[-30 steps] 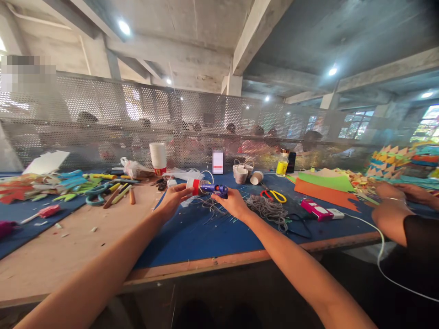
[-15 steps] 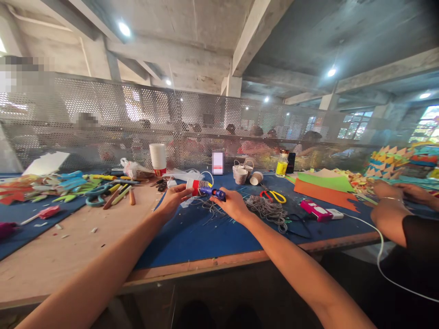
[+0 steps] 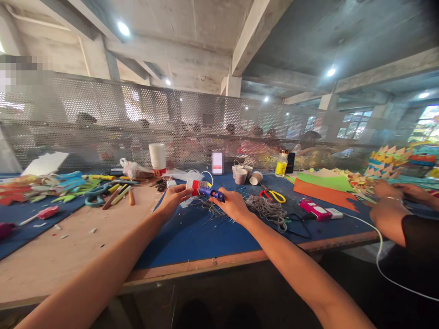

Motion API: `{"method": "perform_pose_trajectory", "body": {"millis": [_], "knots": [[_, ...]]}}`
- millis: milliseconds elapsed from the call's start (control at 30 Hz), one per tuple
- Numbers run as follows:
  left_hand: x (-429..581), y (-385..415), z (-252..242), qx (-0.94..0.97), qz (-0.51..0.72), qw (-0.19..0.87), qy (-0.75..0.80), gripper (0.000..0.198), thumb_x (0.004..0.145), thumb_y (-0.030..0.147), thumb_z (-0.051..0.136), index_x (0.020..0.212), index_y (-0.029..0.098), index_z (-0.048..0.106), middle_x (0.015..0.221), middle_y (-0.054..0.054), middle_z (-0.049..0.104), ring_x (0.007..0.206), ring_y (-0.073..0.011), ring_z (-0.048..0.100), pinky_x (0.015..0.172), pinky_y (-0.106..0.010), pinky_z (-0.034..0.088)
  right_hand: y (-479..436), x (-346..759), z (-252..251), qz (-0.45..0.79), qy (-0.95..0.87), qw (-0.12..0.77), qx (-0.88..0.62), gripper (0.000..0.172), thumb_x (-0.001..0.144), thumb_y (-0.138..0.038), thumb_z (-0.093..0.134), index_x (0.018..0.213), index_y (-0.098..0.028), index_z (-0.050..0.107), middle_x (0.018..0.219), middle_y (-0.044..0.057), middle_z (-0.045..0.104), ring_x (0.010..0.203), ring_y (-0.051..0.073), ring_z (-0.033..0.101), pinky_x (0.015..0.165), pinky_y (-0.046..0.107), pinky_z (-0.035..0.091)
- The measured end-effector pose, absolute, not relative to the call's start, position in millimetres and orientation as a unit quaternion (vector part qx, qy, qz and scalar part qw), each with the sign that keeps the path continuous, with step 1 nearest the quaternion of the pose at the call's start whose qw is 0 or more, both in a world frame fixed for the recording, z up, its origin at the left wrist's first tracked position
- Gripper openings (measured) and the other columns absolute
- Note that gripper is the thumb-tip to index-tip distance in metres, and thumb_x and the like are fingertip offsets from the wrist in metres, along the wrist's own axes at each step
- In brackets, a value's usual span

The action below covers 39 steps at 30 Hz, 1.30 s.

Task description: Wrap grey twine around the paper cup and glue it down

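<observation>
My left hand (image 3: pixel 172 198) is closed around a small paper cup (image 3: pixel 192 186), white with a red band, held on its side just above the blue mat (image 3: pixel 206 237). My right hand (image 3: pixel 233 204) grips a purple glue gun (image 3: pixel 213 193) with its nozzle pointing left at the cup. Grey twine (image 3: pixel 267 209) lies in a loose heap to the right of my right hand, and thin strands trail under both hands.
Yellow-handled scissors (image 3: pixel 274 195), a pink device (image 3: pixel 313 209) with a white cable, orange and green paper sheets (image 3: pixel 322 186), small cups (image 3: pixel 242 174), a yellow bottle (image 3: pixel 281 165) and a cup stack (image 3: pixel 157 158) sit around. Craft tools litter the left. Another person's hands (image 3: pixel 391 201) work at right. A perforated screen (image 3: pixel 103 119) backs the table.
My right hand has tilted the glue gun slightly, bringing its nozzle closer to the cup. My left hand and the cup have stayed almost in place.
</observation>
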<state>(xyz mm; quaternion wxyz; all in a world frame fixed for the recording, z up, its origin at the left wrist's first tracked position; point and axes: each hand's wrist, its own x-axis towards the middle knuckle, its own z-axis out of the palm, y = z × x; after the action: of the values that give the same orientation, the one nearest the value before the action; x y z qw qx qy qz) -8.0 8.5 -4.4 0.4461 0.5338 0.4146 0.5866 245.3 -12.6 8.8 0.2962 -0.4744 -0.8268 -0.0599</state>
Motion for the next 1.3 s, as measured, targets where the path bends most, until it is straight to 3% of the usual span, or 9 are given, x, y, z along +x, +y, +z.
{"method": "perform_pose_trajectory", "body": {"millis": [200, 1300], "knots": [[-8.8, 7.5, -4.6, 0.542, 0.583, 0.442, 0.413, 0.039, 0.066, 0.048, 0.092, 0.091, 0.019, 0.083, 0.096, -0.011, 0.082, 0.092, -0.0279, 0.072, 0.1, -0.047, 0.05, -12.3, 247.1, 7.4, -0.06, -0.832, 0.313, -0.455, 0.037, 0.1, -0.061, 0.058, 0.097, -0.025, 0.064, 0.088, 0.001, 0.079, 0.083, 0.02, 0.074, 0.059, 0.025, 0.028], [-4.2, 1.6, 0.6, 0.543, 0.58, 0.444, 0.414, 0.033, 0.065, 0.045, 0.091, 0.084, 0.02, 0.082, 0.092, -0.011, 0.082, 0.089, -0.0274, 0.072, 0.094, -0.043, 0.051, -9.1, 246.2, 6.3, -0.059, -0.816, 0.322, -0.476, 0.034, 0.099, -0.058, 0.063, 0.094, -0.024, 0.064, 0.091, 0.002, 0.079, 0.082, 0.02, 0.073, 0.061, 0.026, 0.026]]}}
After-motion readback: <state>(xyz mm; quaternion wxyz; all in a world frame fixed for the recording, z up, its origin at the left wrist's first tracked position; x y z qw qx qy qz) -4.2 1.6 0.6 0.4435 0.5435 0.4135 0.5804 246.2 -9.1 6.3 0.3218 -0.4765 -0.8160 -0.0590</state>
